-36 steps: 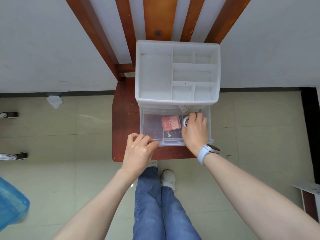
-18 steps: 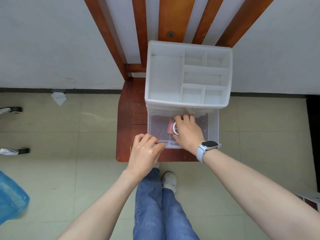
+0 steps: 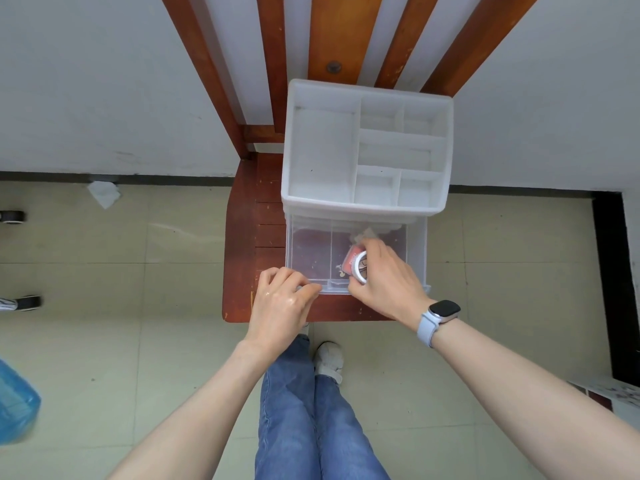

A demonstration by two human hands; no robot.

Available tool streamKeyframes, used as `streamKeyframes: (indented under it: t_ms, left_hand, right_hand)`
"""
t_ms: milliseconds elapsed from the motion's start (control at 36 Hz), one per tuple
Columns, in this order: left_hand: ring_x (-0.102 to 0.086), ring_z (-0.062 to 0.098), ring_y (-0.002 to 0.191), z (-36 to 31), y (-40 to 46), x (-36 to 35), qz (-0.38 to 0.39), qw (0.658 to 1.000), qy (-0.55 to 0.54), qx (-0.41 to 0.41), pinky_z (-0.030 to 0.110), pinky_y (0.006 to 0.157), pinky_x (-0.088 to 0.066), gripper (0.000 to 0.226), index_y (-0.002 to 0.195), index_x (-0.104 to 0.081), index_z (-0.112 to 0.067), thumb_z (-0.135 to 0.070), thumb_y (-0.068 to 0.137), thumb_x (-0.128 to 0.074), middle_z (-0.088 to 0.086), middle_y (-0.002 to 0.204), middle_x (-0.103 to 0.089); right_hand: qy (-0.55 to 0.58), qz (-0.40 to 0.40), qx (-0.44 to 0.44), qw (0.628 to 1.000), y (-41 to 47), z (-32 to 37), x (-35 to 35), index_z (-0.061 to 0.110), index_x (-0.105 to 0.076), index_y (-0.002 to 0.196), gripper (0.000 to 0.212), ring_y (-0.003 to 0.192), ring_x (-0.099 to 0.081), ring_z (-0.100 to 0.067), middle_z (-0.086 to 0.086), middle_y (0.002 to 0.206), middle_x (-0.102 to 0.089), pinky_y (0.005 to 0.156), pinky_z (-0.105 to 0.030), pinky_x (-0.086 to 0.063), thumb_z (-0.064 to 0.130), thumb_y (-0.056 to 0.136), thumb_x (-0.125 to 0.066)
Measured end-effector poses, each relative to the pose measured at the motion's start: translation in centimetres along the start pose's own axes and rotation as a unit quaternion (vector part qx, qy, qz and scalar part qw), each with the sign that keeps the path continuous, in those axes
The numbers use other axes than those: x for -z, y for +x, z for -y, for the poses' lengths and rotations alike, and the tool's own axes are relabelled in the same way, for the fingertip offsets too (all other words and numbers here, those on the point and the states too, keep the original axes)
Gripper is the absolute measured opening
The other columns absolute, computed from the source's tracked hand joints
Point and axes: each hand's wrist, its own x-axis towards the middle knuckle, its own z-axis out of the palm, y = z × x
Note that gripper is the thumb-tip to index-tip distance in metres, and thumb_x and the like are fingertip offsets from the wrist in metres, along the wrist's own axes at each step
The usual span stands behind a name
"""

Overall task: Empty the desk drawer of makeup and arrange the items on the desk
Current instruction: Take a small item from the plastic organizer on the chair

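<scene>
A plain room in a home or dormitory, by the look of it: a worn wooden chair (image 3: pixel 242 271) with a slatted back stands against a bare white wall (image 3: pixel 86 81), carrying a white plastic organizer (image 3: pixel 367 147). Pale floor tiles (image 3: pixel 86 306), a dark baseboard (image 3: pixel 156 177) and a crumpled tissue (image 3: pixel 104 194) complete it.

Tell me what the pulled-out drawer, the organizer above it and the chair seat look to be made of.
Drawer: clear, glossy plastic, since the seat shows through its floor. Organizer: white, frosted, matte plastic, likely, with thin moulded dividers. Chair seat: reddish-brown varnished wood, apparently, with plank seams and scuffed edges.
</scene>
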Motion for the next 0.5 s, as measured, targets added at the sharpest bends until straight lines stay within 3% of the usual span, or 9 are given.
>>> streamKeyframes:
  t_ms: [111, 278, 500]
  left_hand:
    - [-0.057, 0.022, 0.073, 0.0, 0.0, -0.1, 0.001, 1.0, 0.001, 0.002, 0.035, 0.077, -0.037, 0.01, 0.084, -0.073, -0.017, -0.012, 0.075, -0.077, 0.0, 0.074, -0.062]
    - [-0.057, 0.022, 0.072, 0.0, 0.0, -0.2, -0.008, 1.0, -0.002, 0.001, 0.034, 0.078, -0.037, 0.009, 0.083, -0.073, -0.016, -0.012, 0.076, -0.077, 0.0, 0.073, -0.062]
    - [-0.058, 0.022, 0.071, 0.1, 0.1, -0.3, -0.004, 1.0, 0.009, -0.004, 0.036, 0.075, -0.04, 0.012, 0.082, -0.073, -0.016, -0.011, 0.073, -0.079, 0.0, 0.072, -0.062]
  right_hand:
    - [-0.003, -0.042, -0.008, 0.999, 0.1, -0.3, 0.0, 0.004, -0.033, 0.137, 0.06, 0.107, -0.044, -0.031, -0.014, 0.118, -0.046, 0.082, -0.036, -0.043, 0.02, 0.083, -0.055]
    - [0.027, -0.036, -0.063, 0.997, 1.3, -0.1, -1.6, 0.002, -0.043, 0.123, 0.049, 0.105, -0.045, -0.035, -0.017, 0.118, -0.042, 0.085, -0.042, -0.045, 0.025, 0.083, -0.06]
    - [0.003, -0.033, -0.137, 0.99, 2.3, 0.6, -2.7, 0.006, -0.039, 0.123, 0.057, 0.114, -0.043, -0.031, -0.014, 0.123, -0.043, 0.083, -0.038, -0.044, 0.032, 0.081, -0.068]
